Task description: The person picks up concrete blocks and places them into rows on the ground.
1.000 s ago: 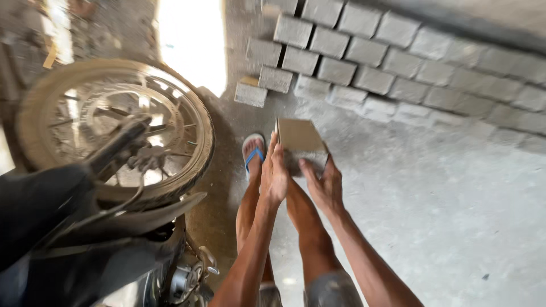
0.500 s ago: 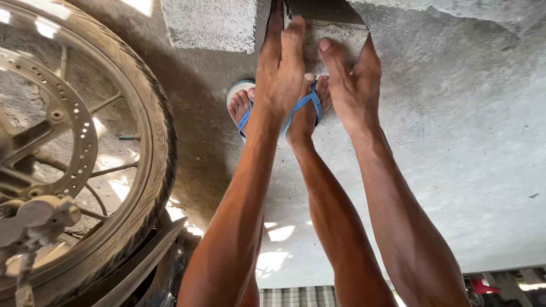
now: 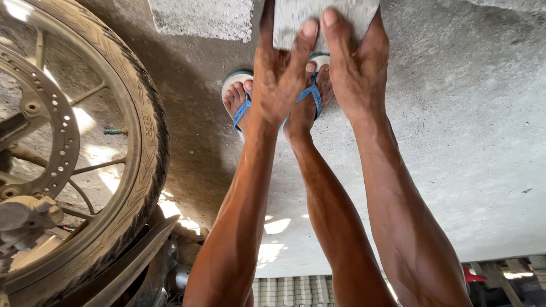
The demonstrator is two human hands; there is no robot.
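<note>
1. Hidden or cut off: the grey concrete block (image 3: 324, 20) runs past the top edge, so only its lower part shows. A second block (image 3: 202, 17), left of it, is also cropped at the top. The motorcycle wheel (image 3: 62, 148), far left of the held block, is cut by the left and bottom edges.
2. Surroundings: below the held block stand two feet in blue sandals (image 3: 242, 105), partly covered by the arms. The concrete floor (image 3: 455, 131) spreads to the right of the block. A red object (image 3: 475, 276) at the lower right is too small to identify.
3. Held thing: the block is pale grey, rough and speckled, and sits above the feet. The left hand (image 3: 278, 77) presses its left side, one finger laid across the face. The right hand (image 3: 355, 68) clamps the right side likewise. Both hands are closed on the block.
</note>
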